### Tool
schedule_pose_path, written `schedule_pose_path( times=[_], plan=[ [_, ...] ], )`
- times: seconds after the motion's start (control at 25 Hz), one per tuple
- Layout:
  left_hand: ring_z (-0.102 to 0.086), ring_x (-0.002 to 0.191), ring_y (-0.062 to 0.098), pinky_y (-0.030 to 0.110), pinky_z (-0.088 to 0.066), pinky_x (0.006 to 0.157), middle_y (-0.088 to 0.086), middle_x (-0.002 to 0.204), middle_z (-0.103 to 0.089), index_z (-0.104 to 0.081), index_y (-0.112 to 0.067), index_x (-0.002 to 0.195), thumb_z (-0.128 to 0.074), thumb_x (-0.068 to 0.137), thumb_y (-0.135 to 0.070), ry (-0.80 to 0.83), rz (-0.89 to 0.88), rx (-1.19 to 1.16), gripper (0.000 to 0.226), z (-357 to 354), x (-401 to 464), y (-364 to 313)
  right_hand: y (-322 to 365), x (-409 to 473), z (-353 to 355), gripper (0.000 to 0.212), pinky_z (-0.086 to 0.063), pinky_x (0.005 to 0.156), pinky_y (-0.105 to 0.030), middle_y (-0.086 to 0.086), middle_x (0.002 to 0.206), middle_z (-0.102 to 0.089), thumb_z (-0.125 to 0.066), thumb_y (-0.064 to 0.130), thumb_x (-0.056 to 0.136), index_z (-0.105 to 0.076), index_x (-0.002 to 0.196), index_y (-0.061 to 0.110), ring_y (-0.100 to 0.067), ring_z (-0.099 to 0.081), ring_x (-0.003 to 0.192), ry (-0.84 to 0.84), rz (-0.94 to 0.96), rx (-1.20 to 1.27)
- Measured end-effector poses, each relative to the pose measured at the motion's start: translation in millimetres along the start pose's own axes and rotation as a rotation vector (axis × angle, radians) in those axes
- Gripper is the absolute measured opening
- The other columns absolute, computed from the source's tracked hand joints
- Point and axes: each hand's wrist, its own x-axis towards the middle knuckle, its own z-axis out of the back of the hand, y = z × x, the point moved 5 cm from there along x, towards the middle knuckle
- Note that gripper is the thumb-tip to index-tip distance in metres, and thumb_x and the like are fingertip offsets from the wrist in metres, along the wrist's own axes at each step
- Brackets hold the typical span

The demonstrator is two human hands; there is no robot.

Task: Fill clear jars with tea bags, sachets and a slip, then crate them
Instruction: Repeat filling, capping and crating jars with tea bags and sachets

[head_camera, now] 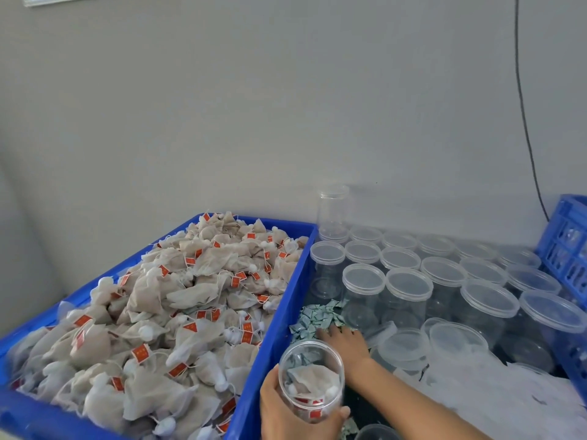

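Sachet pick, jar (311, 381) open, gripped in left hand (287, 408) beside tea bag bin (287, 300).
Right hand (344, 341) flat, fingers spread on sachets (317, 315); best pinch few, drop straight into jar mouth.

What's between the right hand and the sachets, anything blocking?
Nothing visible. The right hand already rests on the sachets, beside the blue bin. The capped jars stand behind the pile, and the left hand holds the open jar nearer the camera.
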Motion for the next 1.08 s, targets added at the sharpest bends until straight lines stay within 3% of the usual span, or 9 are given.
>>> schedule_pose_path(
  times=[0.12, 0.24, 0.28, 0.4, 0.56, 0.68, 0.76, 0.92, 1.08],
  plan=[
    [-0.035, 0.114, -0.003, -0.001, -0.028, 0.09, -0.015, 0.128, -0.028, -0.019, -0.024, 0.135, -0.082, 0.063, -0.041, -0.054, 0.015, 0.049, 0.097, -10.4, -5.4, 3.7, -2.9, -6.7, -4.9, 0.049, -0.03, 0.105, -0.045, -0.006, 0.142, -0.039, -0.045, 0.042, 0.094, -0.038, 0.138, 0.021, -0.03, -0.036, 0.131, -0.011, 0.082, 0.078],
    [-0.052, 0.08, -0.016, 0.001, -0.04, 0.065, -0.026, 0.099, -0.047, -0.042, -0.038, 0.095, -0.096, 0.04, -0.011, -0.242, -0.021, -0.06, 0.082, -18.2, -3.3, 1.7, -0.1, -30.0, -8.8, 0.03, -0.033, 0.099, -0.038, -0.003, 0.128, -0.053, -0.042, 0.026, 0.096, -0.052, 0.123, 0.019, -0.023, -0.044, 0.123, -0.164, 0.139, 0.062],
    [-0.054, 0.076, -0.017, 0.001, -0.04, 0.062, -0.026, 0.093, -0.05, -0.046, -0.036, 0.091, -0.096, 0.038, -0.005, -0.264, -0.013, -0.087, 0.079, -21.7, -4.2, 2.0, 0.3, -36.3, -11.4, 0.028, -0.031, 0.097, -0.036, -0.004, 0.125, -0.056, -0.041, 0.023, 0.095, -0.054, 0.119, 0.018, -0.022, -0.045, 0.12, -0.195, 0.14, 0.039],
    [-0.051, 0.09, -0.012, 0.003, -0.036, 0.073, -0.029, 0.101, -0.049, -0.051, -0.029, 0.112, -0.095, 0.045, -0.015, -0.272, 0.019, -0.079, 0.082, -29.9, -6.1, 8.0, -3.0, -46.4, -7.2, 0.025, -0.027, 0.099, -0.036, -0.004, 0.12, -0.058, -0.041, 0.021, 0.094, -0.055, 0.115, 0.018, -0.021, -0.044, 0.118, -0.247, 0.13, 0.033],
    [-0.056, 0.082, -0.015, 0.008, -0.038, 0.065, -0.026, 0.085, -0.059, -0.048, -0.042, 0.088, -0.098, 0.031, -0.013, -0.293, -0.076, -0.117, 0.081, -27.5, -10.7, -3.5, -22.8, -55.2, 27.6, 0.017, -0.038, 0.08, -0.029, -0.001, 0.106, -0.062, -0.044, 0.02, 0.094, -0.058, 0.104, 0.02, -0.019, -0.053, 0.1, -0.395, 0.047, 0.338],
    [-0.045, 0.084, -0.014, 0.011, -0.037, 0.073, -0.026, 0.093, -0.046, -0.038, -0.041, 0.095, -0.099, 0.032, -0.016, -0.313, -0.051, -0.102, 0.091, -23.0, -11.7, -6.8, -16.5, -63.1, 26.6, 0.017, -0.043, 0.074, -0.031, -0.007, 0.104, -0.063, -0.047, 0.023, 0.092, -0.059, 0.102, 0.016, -0.024, -0.058, 0.094, -0.281, 0.181, 0.267],
    [-0.051, 0.09, -0.007, 0.014, -0.041, 0.078, -0.023, 0.098, -0.047, -0.039, -0.041, 0.101, -0.098, 0.034, -0.013, -0.348, -0.021, -0.148, 0.094, -20.0, -11.7, -6.5, 0.9, -70.7, 11.7, 0.018, -0.042, 0.079, -0.032, -0.012, 0.106, -0.063, -0.047, 0.017, 0.089, -0.06, 0.1, 0.01, -0.028, -0.057, 0.098, -0.173, 0.277, 0.12],
    [-0.052, 0.113, 0.013, 0.038, -0.043, 0.103, -0.01, 0.125, -0.047, -0.038, -0.023, 0.136, -0.097, 0.038, -0.019, -0.354, -0.007, -0.141, 0.113, -19.3, -13.5, -6.8, 3.2, -62.3, 8.5, 0.024, -0.036, 0.092, -0.034, -0.006, 0.11, -0.063, -0.045, 0.011, 0.088, -0.061, 0.106, 0.017, -0.024, -0.053, 0.106, -0.241, 0.255, 0.011],
    [-0.048, 0.102, 0.004, 0.03, -0.04, 0.097, -0.017, 0.115, -0.044, -0.038, -0.028, 0.13, -0.096, 0.041, -0.023, -0.371, -0.028, -0.131, 0.106, -15.3, -14.7, -9.4, -17.9, -60.3, 39.5, 0.012, -0.044, 0.086, -0.03, 0.004, 0.109, -0.061, -0.05, 0.016, 0.093, -0.059, 0.099, 0.019, -0.015, -0.056, 0.102, -0.358, 0.133, 0.365]
  ],
)
